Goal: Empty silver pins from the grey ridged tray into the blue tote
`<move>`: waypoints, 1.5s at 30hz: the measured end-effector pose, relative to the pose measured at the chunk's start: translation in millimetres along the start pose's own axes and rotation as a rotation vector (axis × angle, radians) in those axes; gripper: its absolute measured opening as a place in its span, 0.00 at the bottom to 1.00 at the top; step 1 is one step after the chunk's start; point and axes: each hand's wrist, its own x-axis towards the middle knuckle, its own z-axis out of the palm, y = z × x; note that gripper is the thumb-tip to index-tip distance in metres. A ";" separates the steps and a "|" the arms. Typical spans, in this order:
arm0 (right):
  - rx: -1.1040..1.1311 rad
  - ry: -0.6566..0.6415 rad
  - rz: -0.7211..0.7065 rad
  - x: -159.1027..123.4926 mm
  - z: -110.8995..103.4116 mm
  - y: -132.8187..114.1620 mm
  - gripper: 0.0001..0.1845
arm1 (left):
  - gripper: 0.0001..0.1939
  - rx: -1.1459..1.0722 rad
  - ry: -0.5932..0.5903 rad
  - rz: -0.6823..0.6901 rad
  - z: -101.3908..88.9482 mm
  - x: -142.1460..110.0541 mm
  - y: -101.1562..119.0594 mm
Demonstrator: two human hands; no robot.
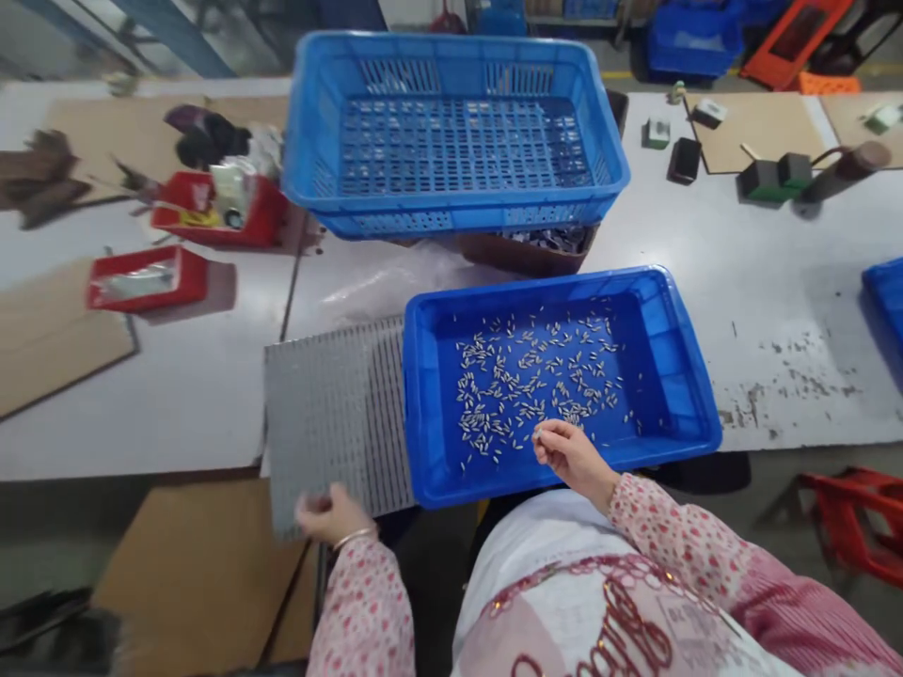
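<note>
My right hand (573,461) is over the near side of a deep blue plastic bin (677,376), thumb and fingers pinched together. A small pale piece shows at its fingertips, like the many small silvery elongated pieces (480,423) scattered over the bin floor. To the left lies a grey ridged panel (317,414) with rows of thin grooves, its right edge against the bin. My left hand (335,515) is at the panel's near edge. Its fingers are smeared by motion, so I cannot make out whether they hold anything.
Behind the bin, a light blue slotted basket (451,202) rests above a brown box (522,254) of dark pieces. Two red trays (148,303) stand left. Small dark blocks (684,160) lie back right, and dark crumbs (797,376) right of the bin. Cardboard (190,564) leans below the table.
</note>
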 end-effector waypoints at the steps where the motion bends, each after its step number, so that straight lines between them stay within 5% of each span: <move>1: 0.008 0.000 -0.008 -0.2 2.3 2.3 0.15 | 0.21 -0.016 -0.038 0.018 6.5 -4.3 10.8; 3: 0.014 -0.009 -0.022 -0.6 7.5 4.5 0.15 | 0.19 -0.083 -0.286 0.108 16.2 -23.4 43.1; 6: -0.010 -0.017 -0.042 -2.2 13.6 3.6 0.15 | 0.14 -0.178 -0.876 0.312 23.6 -68.6 101.1; 8: -0.049 -0.020 -0.073 -3.5 14.1 1.3 0.14 | 0.10 -0.197 -1.019 0.442 26.6 -97.5 129.6; 13: -0.221 -0.014 -0.189 -7.3 4.3 -7.0 0.13 | 0.08 -0.189 -1.072 0.484 36.0 -131.8 143.9; 18: -0.343 0.011 -0.227 -11.3 -7.3 -18.7 0.13 | 0.07 -0.145 -1.068 0.495 47.8 -141.9 142.5; 27: -0.383 0.011 -0.212 -11.9 -34.2 -27.1 0.11 | 0.06 0.072 -1.008 0.795 64.7 -160.9 155.2; 34: -0.463 -0.012 -0.238 -12.6 -48.7 -43.0 0.09 | 0.06 0.127 -0.997 0.845 81.5 -175.2 154.8; 39: -0.505 -0.004 -0.248 -10.8 -57.0 -45.6 0.08 | 0.06 0.109 -1.007 0.686 94.4 -183.1 154.9; 45: -0.293 -0.036 -0.125 -5.9 -64.7 -47.0 0.12 | 0.09 -0.036 -1.117 0.119 100.0 -177.0 145.9</move>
